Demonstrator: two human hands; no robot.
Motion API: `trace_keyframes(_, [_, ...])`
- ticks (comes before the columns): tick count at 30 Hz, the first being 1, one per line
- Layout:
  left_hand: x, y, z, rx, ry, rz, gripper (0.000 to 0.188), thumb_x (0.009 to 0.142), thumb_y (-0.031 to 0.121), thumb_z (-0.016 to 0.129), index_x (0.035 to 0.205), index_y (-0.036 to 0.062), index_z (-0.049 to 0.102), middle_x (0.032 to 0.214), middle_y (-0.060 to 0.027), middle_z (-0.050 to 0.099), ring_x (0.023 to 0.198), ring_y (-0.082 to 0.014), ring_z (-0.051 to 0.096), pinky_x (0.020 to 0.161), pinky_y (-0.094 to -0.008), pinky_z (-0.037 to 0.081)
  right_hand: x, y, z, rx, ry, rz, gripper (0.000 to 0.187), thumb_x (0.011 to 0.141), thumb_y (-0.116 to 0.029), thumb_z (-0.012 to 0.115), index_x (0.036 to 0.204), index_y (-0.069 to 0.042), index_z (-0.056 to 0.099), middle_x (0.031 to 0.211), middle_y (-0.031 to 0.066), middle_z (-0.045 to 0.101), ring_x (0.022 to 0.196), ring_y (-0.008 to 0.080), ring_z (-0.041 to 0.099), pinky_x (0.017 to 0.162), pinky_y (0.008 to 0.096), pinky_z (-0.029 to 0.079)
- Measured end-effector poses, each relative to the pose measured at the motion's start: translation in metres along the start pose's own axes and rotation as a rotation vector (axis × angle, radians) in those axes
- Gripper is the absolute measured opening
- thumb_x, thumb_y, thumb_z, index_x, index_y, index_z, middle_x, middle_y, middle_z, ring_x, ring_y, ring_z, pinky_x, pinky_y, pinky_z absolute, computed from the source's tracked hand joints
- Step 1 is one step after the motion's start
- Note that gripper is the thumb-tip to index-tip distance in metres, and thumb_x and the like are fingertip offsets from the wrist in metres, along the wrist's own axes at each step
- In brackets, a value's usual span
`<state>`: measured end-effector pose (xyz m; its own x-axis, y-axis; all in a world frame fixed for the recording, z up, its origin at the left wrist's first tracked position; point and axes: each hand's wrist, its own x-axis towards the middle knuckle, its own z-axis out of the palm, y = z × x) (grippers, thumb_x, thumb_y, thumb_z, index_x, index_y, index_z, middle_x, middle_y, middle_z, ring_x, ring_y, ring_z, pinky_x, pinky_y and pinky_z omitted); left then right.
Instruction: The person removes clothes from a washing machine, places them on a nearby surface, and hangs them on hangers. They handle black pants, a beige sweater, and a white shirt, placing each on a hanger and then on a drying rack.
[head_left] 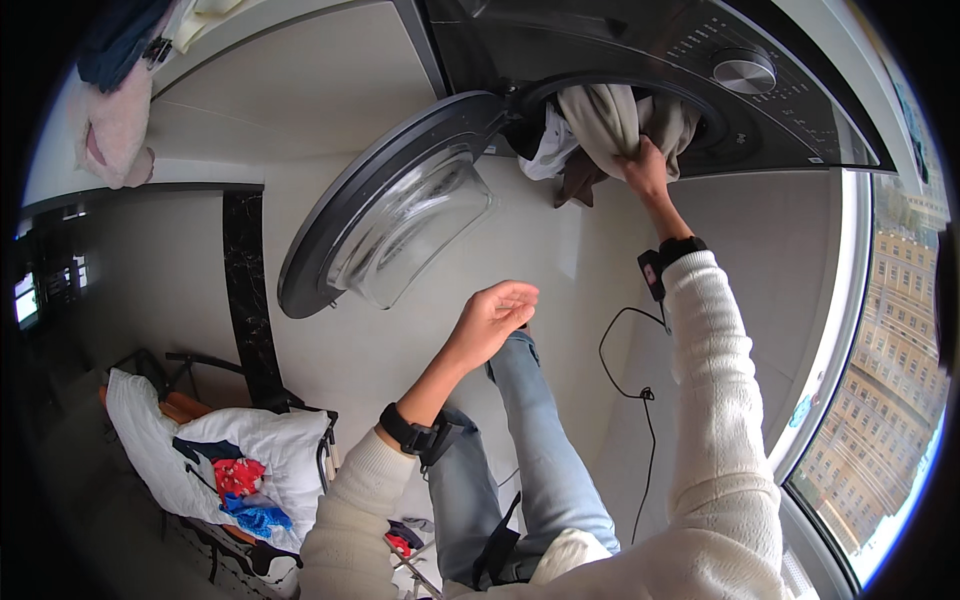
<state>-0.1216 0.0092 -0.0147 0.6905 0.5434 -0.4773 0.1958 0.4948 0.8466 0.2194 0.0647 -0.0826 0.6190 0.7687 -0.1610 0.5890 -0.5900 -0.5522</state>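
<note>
At the mouth of a dark front-loading washing machine [600, 38], my right hand [647, 172] is closed on a beige garment [602, 118]. The garment bunches up and partly hangs out of the drum opening; its exact kind does not show. Beside it a white cloth [551, 148] and a brown cloth [580, 181] also droop over the rim. My left hand [498, 318] hovers over my knee, its fingers loosely stretched and nothing visible in them. To its upper left, the machine's round door [345, 190] with a glass bowl is swung wide.
A chair at lower left bears a white pillow [270, 430] with red and blue cloths. Pink fluffy fabric [118, 130] hangs at upper left. A black cable [648, 440] runs down from my right wrist device [652, 272]. A window [870, 390] is at right.
</note>
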Motion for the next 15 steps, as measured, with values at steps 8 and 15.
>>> trace_keyframes(8, [0.128,0.027,0.068,-0.707,0.003,-0.196,0.105,0.076,0.077,0.057,0.147,0.0061,0.028,0.147,-0.0186,0.035,0.135,-0.0306,0.034,0.107,-0.0504,0.033,-0.217,-0.006,-0.092,0.597,-0.013,-0.017,0.021,0.057,0.000,0.051,0.078,0.002,0.057,0.067,0.0060,0.048,0.064,0.0177,0.044,0.063,0.0291,0.040])
trace_keyframes(15, [0.121,0.038,0.104,-0.421,-0.083,-0.272,0.070,0.078,0.020,0.071,0.137,-0.0014,0.040,0.124,-0.0144,0.056,0.111,-0.0230,0.056,0.098,-0.0320,0.044,-0.271,-0.024,-0.105,0.575,-0.276,-0.188,0.031,0.060,0.000,0.059,0.091,-0.001,0.063,0.092,0.0122,0.057,0.087,0.0306,0.051,0.083,0.0389,0.040])
